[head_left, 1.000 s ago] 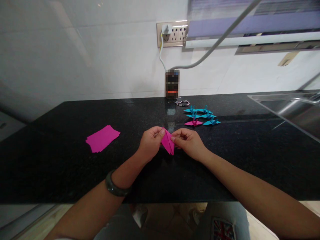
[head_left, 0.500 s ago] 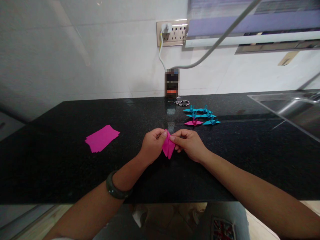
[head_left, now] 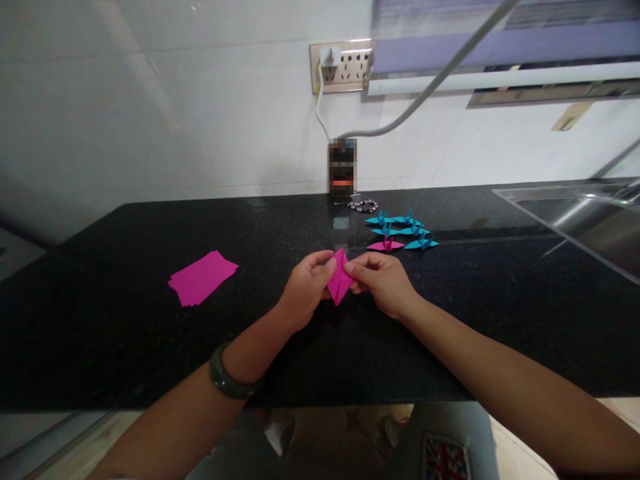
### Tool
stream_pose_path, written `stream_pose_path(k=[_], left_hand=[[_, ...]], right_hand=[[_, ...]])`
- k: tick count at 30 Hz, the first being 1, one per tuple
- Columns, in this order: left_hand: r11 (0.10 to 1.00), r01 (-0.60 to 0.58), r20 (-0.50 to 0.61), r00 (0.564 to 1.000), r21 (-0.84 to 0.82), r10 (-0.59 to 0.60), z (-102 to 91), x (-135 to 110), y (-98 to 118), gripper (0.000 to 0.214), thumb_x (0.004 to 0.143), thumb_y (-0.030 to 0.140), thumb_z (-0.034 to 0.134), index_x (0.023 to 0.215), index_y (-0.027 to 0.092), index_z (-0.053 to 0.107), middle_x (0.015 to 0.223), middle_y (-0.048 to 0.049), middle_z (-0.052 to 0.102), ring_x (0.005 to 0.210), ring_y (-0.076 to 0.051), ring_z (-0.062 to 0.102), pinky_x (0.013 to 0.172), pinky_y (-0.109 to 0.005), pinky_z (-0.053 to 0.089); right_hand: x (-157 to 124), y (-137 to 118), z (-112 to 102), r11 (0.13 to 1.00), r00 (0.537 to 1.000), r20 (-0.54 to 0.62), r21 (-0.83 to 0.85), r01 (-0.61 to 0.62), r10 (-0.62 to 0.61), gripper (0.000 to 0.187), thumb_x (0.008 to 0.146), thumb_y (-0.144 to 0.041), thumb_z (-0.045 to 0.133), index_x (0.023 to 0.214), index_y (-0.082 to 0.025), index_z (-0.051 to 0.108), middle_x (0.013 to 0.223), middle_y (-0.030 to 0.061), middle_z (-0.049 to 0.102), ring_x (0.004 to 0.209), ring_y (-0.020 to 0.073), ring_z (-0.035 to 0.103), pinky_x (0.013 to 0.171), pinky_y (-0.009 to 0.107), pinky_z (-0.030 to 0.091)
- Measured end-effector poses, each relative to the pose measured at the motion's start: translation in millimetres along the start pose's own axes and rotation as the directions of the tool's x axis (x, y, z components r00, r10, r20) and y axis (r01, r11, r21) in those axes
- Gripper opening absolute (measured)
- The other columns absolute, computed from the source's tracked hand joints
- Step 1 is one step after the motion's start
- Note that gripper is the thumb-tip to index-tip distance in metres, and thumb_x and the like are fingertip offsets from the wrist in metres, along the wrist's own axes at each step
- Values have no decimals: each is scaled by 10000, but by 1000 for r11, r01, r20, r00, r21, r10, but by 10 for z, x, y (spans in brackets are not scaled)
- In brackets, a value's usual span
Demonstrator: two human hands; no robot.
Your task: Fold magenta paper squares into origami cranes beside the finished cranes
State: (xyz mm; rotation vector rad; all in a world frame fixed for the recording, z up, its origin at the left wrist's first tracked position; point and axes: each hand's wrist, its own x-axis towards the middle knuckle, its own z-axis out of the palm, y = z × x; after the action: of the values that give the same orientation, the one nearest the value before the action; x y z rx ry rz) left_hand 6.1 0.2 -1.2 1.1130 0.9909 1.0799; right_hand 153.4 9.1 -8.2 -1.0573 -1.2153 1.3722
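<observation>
Pinching folded pink paper [head_left: 339, 277] | left hand [head_left: 305, 290]: half-curled | right hand [head_left: 389, 283]: half-curled

I see bright pink on the folded paper [head_left: 339, 279] and on the sheets [head_left: 203, 278] at its nine o'clock. At its two o'clock my feed shows five turquoise cranes [head_left: 421, 245] and one pink crane [head_left: 385, 246]; the counter [head_left: 150, 347] is speckled black.

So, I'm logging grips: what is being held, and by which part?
A folded, diamond-shaped piece of pink paper: the left hand pinches its left side, the right hand its right side.
</observation>
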Motion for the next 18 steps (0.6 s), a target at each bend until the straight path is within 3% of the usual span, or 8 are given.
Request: stream_pose_path(k=[4, 12, 18], left_hand=[[996, 94, 111, 989, 1, -93, 18, -37, 26, 508, 695, 246, 617, 1151, 160, 410, 761, -43, 627, 580, -139, 605, 523, -267, 485], [999, 22, 50, 998, 30, -23, 28, -25, 23, 408, 662, 178, 630, 1026, 133, 451, 702, -8, 603, 492, -93, 571, 472, -216, 461], [995, 34, 82, 996, 94, -41, 33, -29, 28, 405, 664, 148, 608, 1030, 134, 435, 628, 16, 576, 462, -93, 555, 444, -211, 456]], right_hand=[[20, 16, -13, 999, 999, -22, 11, 46, -46, 244, 631, -356, 677, 657, -133, 580, 512, -10, 575, 447, 78, 512, 447, 204, 423], [-8, 7, 0, 981, 996, 67, -177, 73, -62, 212, 634, -317, 654, 726, -140, 586, 638, 2, 593, 449, 67, 477, 419, 202, 403], [18, 0, -21, 959, 993, 56, -260, 112, -100, 175, 677, -313, 602, 648, -155, 532, 542, -26, 533, 401, 59, 437, 390, 193, 345]])
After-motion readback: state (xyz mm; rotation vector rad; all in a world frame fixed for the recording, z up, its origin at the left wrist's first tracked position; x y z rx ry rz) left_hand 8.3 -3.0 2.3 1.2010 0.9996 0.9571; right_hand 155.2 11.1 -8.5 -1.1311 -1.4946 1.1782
